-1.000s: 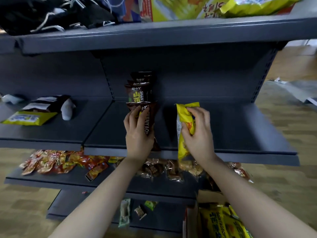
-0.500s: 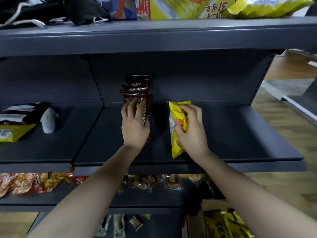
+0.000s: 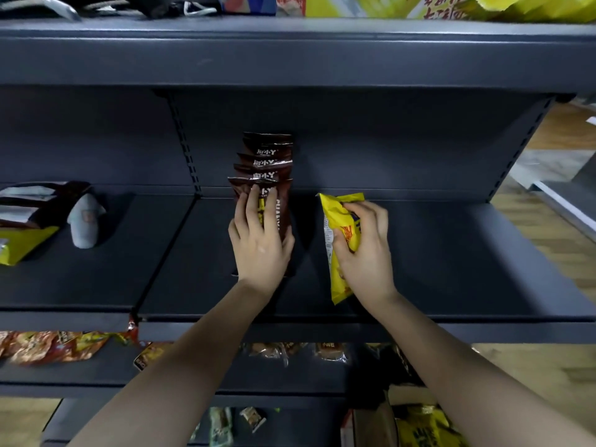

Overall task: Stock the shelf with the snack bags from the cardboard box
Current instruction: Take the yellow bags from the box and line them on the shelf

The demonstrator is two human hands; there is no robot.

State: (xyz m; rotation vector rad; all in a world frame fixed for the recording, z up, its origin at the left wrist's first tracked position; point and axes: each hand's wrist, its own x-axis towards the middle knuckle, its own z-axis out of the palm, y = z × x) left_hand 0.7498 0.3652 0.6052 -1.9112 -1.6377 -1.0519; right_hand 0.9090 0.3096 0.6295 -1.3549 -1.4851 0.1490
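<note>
The yellow bag (image 3: pixel 338 250) is glossy, with red print and small text down its left edge. It stands upright on the dark shelf (image 3: pixel 451 259), right of the row of brown bags (image 3: pixel 267 166). The right hand (image 3: pixel 366 253) grips it, fingers curled over its top and front, hiding most of the print. The left hand (image 3: pixel 261 243) presses straight fingers flat on the nearest brown bag. The box (image 3: pixel 371 424), bottom right, is cut off by the frame.
</note>
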